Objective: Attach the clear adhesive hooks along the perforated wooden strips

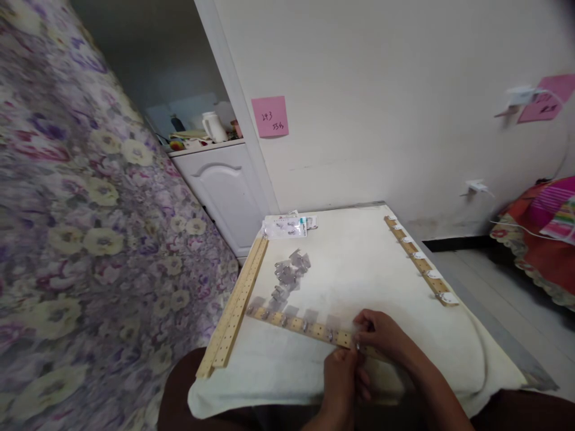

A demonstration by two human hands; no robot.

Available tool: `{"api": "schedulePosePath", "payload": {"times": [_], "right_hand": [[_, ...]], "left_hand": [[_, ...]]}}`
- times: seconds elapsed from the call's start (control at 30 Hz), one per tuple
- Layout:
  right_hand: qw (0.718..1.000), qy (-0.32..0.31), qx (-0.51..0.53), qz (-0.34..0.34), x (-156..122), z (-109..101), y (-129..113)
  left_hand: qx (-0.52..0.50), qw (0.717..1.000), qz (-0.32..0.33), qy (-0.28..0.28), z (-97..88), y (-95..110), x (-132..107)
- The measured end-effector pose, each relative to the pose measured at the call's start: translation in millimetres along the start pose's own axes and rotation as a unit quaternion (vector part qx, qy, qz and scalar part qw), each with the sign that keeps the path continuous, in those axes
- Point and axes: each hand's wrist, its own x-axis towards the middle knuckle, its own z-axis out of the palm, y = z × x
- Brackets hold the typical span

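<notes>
A narrow wooden strip (pixel 294 324) with rows of holes lies across the front of the cloth-covered table. Along it sit several small metal pieces (pixel 305 326) with clear plastic squares. My left hand (pixel 342 374) is closed at the strip's near edge, thumb and fingers around it. Just above, my right hand (pixel 380 332) has its fingers curled at the same spot. Between the hands shows another small metal piece (pixel 358 345), at the right fingertips. The strip's right end is partly hidden by my right hand. Loose clear pieces with metal parts (pixel 290 270) lie in a pile beyond the strip.
Two long perforated wooden strips (pixel 233 311) lie along the table's left edge. A strip with white tags (pixel 417 258) runs along the right edge. Flat clear packages (pixel 285 227) rest at the back left. A floral curtain (pixel 90 239) hangs at left.
</notes>
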Motion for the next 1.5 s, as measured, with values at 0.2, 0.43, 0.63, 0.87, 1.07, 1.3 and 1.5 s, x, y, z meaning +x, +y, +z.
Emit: {"api": "schedulePosePath", "payload": {"times": [0.2,0.43,0.63,0.87,1.07,1.3,1.5], "right_hand": [[1.0,0.001,0.0,0.002,0.1,-0.1,-1.1],[0.999,0.007,-0.011,0.03,0.6,-0.3,-4.2],[0.999,0.009,-0.002,0.044,3.5,0.9,-2.0],[0.999,-0.017,-0.021,0.047,10.3,-4.6,-2.0],[0.998,-0.029,-0.018,0.045,14.2,-7.2,-6.1],[0.998,-0.061,0.012,0.008,10.6,-14.8,-8.2],[0.999,-0.05,0.001,-0.018,-1.7,-33.7,-2.1]], "left_hand": [[0.013,1.0,-0.008,0.006,0.6,0.7,0.3],[0.025,1.0,-0.008,0.003,0.1,0.5,1.7],[0.016,1.0,-0.01,-0.002,-0.1,-2.4,3.9],[0.011,1.0,-0.022,-0.002,-1.1,-2.3,5.7],[0.008,1.0,-0.015,-0.005,-1.1,-0.6,5.7],[-0.006,1.0,-0.006,-0.014,-1.6,-2.5,4.9],[-0.031,0.999,-0.022,-0.017,-5.1,3.2,-0.8]]}}
